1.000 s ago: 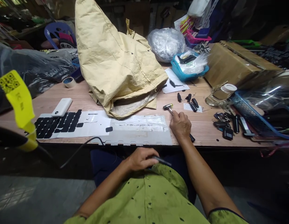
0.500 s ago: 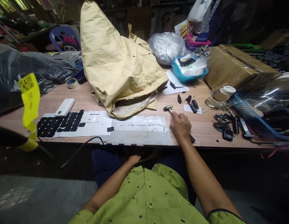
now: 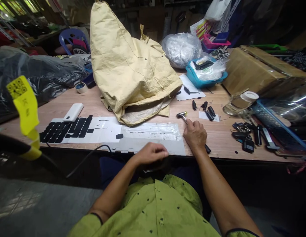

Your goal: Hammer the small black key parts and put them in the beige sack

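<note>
My right hand [image 3: 195,133] is wrapped round the handle of a small hammer [image 3: 181,114], which lies on the table with its head pointing away from me. The dark handle end shows behind the wrist. My left hand [image 3: 153,153] hovers at the table's front edge, fingers curled in; whatever they hold, if anything, is hidden. Just beyond it lies a grey board [image 3: 153,144] with clear film [image 3: 153,131] along its far part. A single black rounded piece [image 3: 120,136] sits at the board's left end, beside white sheets bearing rows of black pieces [image 3: 69,130].
A large tan sack [image 3: 133,65] stands behind the board. Left are a white power bank [image 3: 73,112] and a tape roll [image 3: 81,87]. To the right lie key fobs [image 3: 248,144], a glass jar [image 3: 239,103], a blue basket [image 3: 207,77] and a cardboard box [image 3: 256,70]. A cable crosses the front edge.
My left hand has risen from my lap to the table's front edge. My right hand stays on the hammer. The view has shifted slightly.
</note>
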